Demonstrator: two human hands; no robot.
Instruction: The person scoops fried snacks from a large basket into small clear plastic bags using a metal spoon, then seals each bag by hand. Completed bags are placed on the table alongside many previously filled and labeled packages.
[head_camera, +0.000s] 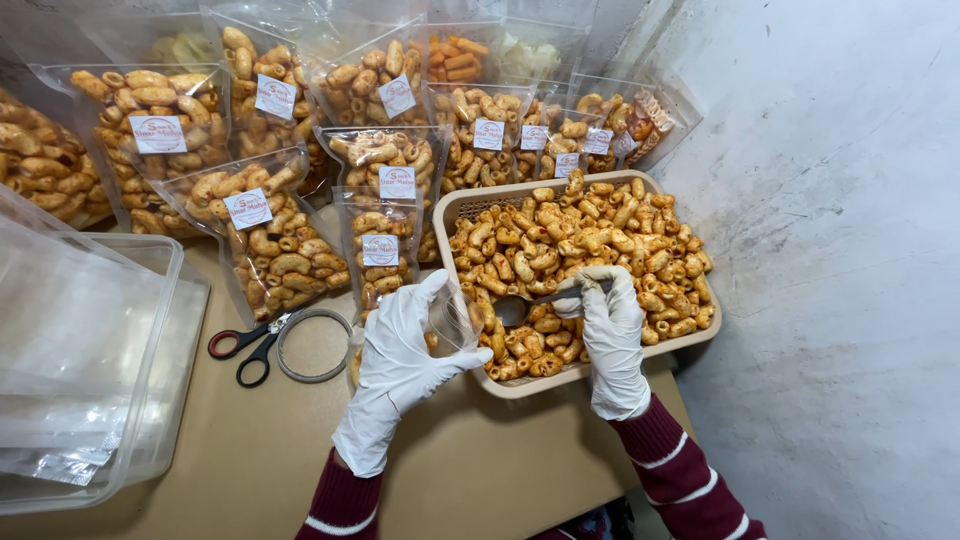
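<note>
A beige plastic basket (446, 206) is heaped with orange seasoned curved snack pieces (590, 240). In a white glove, my right hand (610, 330) grips a metal spoon (516, 308) whose bowl rests on the snacks at the basket's near left. My left hand (405, 350), also gloved, holds a clear plastic pouch (452, 318) open against the basket's left rim, beside the spoon. Both sleeves are dark red with white stripes.
Several sealed, labelled pouches of the same snack (270, 235) stand in rows behind the basket. Red-and-black scissors (248, 345) and a roll of clear tape (312, 345) lie on the brown tabletop. A clear tub of empty bags (80, 370) sits left. A white wall (830, 250) is close on the right.
</note>
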